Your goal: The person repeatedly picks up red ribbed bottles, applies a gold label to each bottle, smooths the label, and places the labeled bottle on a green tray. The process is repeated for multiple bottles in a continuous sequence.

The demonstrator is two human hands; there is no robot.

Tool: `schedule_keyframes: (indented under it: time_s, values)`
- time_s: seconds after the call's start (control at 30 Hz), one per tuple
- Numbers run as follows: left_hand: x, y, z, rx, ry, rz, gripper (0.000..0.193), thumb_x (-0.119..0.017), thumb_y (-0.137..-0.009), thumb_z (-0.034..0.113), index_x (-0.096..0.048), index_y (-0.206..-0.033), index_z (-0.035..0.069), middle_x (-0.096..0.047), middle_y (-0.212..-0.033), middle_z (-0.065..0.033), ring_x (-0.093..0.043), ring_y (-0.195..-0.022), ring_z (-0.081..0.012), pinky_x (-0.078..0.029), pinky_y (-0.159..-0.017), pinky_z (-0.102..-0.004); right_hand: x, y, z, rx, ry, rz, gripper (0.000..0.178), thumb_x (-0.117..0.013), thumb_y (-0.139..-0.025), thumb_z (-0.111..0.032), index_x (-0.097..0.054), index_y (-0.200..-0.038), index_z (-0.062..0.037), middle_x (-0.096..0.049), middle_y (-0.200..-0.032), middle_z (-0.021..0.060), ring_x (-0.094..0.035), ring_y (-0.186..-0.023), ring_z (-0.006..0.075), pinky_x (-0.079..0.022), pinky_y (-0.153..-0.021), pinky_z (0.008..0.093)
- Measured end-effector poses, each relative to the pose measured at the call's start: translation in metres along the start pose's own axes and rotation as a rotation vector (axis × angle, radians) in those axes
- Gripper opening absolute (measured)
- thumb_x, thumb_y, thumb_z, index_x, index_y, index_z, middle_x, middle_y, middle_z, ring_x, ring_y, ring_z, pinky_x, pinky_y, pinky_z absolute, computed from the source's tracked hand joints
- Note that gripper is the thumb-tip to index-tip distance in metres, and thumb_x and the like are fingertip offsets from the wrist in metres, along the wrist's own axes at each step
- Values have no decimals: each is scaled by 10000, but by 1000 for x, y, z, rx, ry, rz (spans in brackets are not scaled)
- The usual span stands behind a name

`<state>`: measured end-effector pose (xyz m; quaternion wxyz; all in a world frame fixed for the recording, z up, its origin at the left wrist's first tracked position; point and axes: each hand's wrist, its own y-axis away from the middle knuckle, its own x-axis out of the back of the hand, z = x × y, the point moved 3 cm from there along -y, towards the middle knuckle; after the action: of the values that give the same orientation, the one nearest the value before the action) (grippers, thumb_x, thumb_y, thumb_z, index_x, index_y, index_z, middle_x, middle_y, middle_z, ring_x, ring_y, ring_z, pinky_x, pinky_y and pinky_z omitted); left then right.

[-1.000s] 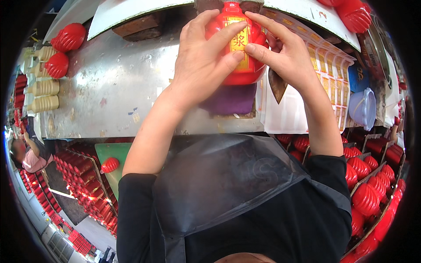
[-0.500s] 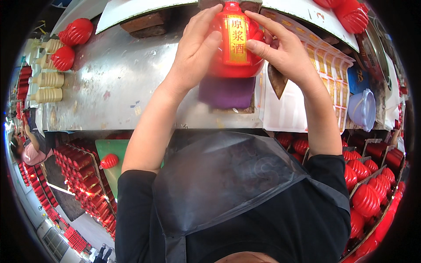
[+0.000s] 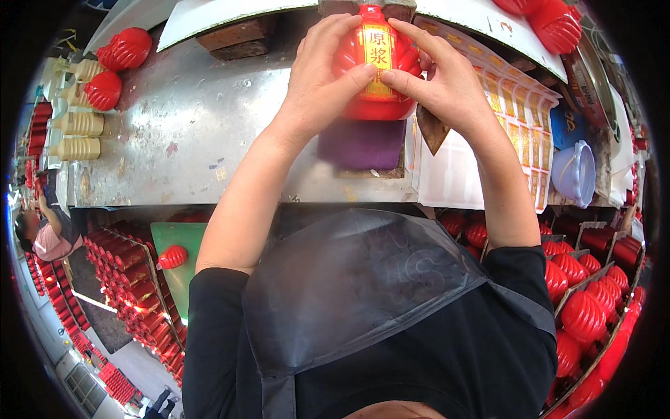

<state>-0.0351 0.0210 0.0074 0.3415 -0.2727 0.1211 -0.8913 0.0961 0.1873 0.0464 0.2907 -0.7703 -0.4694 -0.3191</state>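
Note:
A glossy red ribbed bottle [image 3: 379, 110] lies with its neck away from me, over a purple cloth [image 3: 359, 148] on the metal bench. A gold and red label [image 3: 377, 43] runs along its upper face. My left hand [image 3: 317, 73] wraps the bottle's left side, its thumb pressing the label's lower part. My right hand [image 3: 450, 80] grips the right side, its thumb on the label opposite the left one. A brown pointed blade-like piece [image 3: 432, 131] sticks out beneath my right palm; its other end is hidden.
Right of the bottle lies a translucent sheet of gold labels [image 3: 527, 115], beside a pale blue bucket [image 3: 574, 174]. Red bottles [image 3: 103, 91] and cream bottles [image 3: 78, 124] stand at the left. Boxes of red bottles [image 3: 583, 315] fill the lower right. Another person [image 3: 52, 234] is at far left.
My left thumb has come down from the bottle's side onto the label, now near the right thumb. Both thumbs now cover the label's lower part. The bottle stays in place.

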Motion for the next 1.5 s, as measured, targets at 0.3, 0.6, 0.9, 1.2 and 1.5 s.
schedule_keyframes:
  time_s: [0.3,0.6,0.9,1.2,1.5]
  values:
    - [0,0,-2,8,50,1,654,-745,-964,280,-518,-1538,63,-437,-1581,-128,-427,-1480,-259,-340,-1237,-384,1,0,-1,-2,9,9,792,-872,-836,-467,-602,-1531,-199,-682,-1113,86,-594,-843,149,-527,-797,314]
    - [-2,-3,-1,25,103,60,781,-846,-820,315,-527,-1462,3,-542,-1481,-217,-505,-1406,-389,-406,-1194,-457,5,0,-3,72,-27,-35,731,-834,-892,-400,-584,-1540,-172,-634,-1011,65,-564,-853,158,-503,-793,317]
    - [-1,-2,4,87,55,36,925,-864,-792,406,-475,-1533,12,-507,-1524,-231,-487,-1428,-404,-398,-1199,-478,16,-22,-8,166,-167,-64,377,-704,-985,-270,-749,-1353,-200,-574,-898,76,-640,-824,220,-528,-778,348]
    - [-4,-1,0,63,23,52,922,-891,-749,364,-496,-1518,43,-537,-1472,-197,-515,-1395,-381,-428,-1178,-462,10,-31,11,234,10,-133,475,-764,-915,-336,-739,-1361,-174,-630,-897,144,-662,-867,314,-524,-776,419]
    - [-4,-2,0,84,60,68,905,-904,-723,323,-520,-1495,49,-558,-1463,-178,-539,-1377,-366,-445,-1161,-456,46,-54,-21,-419,-925,-264,412,-729,-1025,-173,-626,-1419,-106,-757,-1169,103,-732,-1148,235,-604,-1000,381]
